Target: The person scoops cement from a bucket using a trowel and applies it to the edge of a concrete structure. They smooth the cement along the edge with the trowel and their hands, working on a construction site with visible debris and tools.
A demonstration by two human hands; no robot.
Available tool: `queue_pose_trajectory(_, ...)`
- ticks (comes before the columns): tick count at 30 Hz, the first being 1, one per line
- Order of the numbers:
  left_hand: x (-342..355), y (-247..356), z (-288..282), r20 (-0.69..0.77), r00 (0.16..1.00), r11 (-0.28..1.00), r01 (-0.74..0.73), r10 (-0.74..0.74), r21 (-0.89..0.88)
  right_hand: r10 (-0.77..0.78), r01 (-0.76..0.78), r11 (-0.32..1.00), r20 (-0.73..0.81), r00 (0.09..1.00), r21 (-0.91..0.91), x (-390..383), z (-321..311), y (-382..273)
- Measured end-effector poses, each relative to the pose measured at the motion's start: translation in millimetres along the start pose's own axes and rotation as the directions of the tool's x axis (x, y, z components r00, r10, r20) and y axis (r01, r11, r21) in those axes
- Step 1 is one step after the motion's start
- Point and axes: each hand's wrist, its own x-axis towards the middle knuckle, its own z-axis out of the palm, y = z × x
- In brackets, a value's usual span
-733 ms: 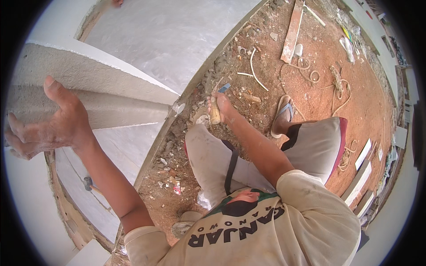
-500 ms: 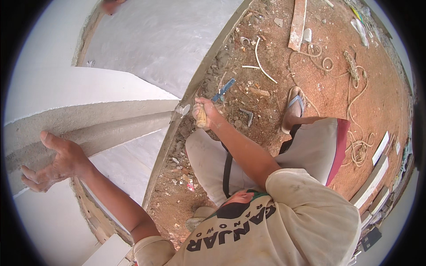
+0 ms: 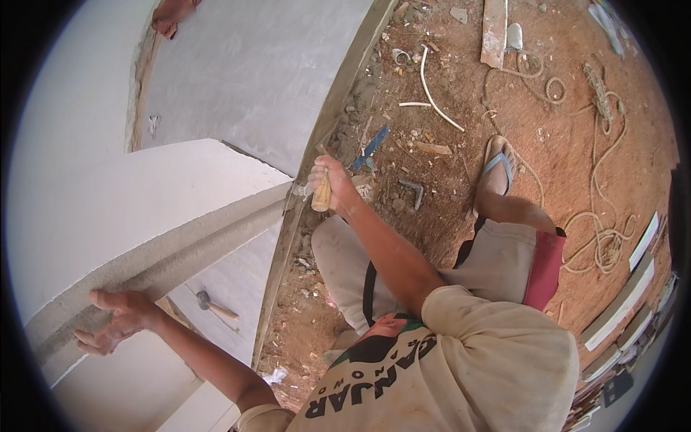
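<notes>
My left hand [image 3: 121,320] has its fingers spread, with the palm at the rough grey edge band [image 3: 205,245] along the white wall. It holds nothing. My right hand [image 3: 332,180] is closed round a wooden-handled tool [image 3: 322,197], near the end of that band. The pale handle hangs below my fist and a short, thin metal part sticks out above it. My fingers hide the rest of the tool, so its kind is not clear. A hammer [image 3: 204,300] with a dark head and wooden handle lies on the smooth grey floor beyond my left forearm.
A raised concrete edge [image 3: 268,309] divides the grey floor from reddish dirt. On the dirt lie a blue strip [image 3: 371,148], a grey pipe elbow [image 3: 413,193], a bent white tube [image 3: 432,90], a board [image 3: 494,32] and coiled rope [image 3: 606,248]. My sandalled foot [image 3: 497,169] stands there.
The view has shifted, bringing the hammer into sight. My right hand still grips the tool, whose thin metal part now shows above the fist. My left hand stays spread at the grey band.
</notes>
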Motion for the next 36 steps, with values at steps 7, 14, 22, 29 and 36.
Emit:
queue_pose_trajectory(7,2,3,0,-0.002,0.999,0.998,-0.043,0.043,0.047,-0.045,0.047,0.997,0.031,0.999,-0.058,-2,5,-9)
queue_pose_trajectory(14,-1,-1,-2,-0.003,1.0,0.999,0.003,-0.003,0.042,-0.071,0.076,0.983,0.034,0.997,-0.169,-16,24,-18)
queue_pose_trajectory(22,1,-8,4,-0.061,0.997,0.999,-0.041,0.042,0.01,-0.043,0.078,0.982,0.196,0.98,-0.174,-18,16,-41)
queue_pose_trajectory(29,1,0,1,-0.023,1.0,1.0,-0.016,0.016,0.011,-0.005,0.042,0.995,0.373,0.928,-0.092,5,2,-104)
queue_pose_trajectory(36,0,1,-1,0.011,0.999,0.999,0.045,-0.045,0.003,-0.133,0.201,0.936,0.24,0.962,-0.289,21,-3,-136)
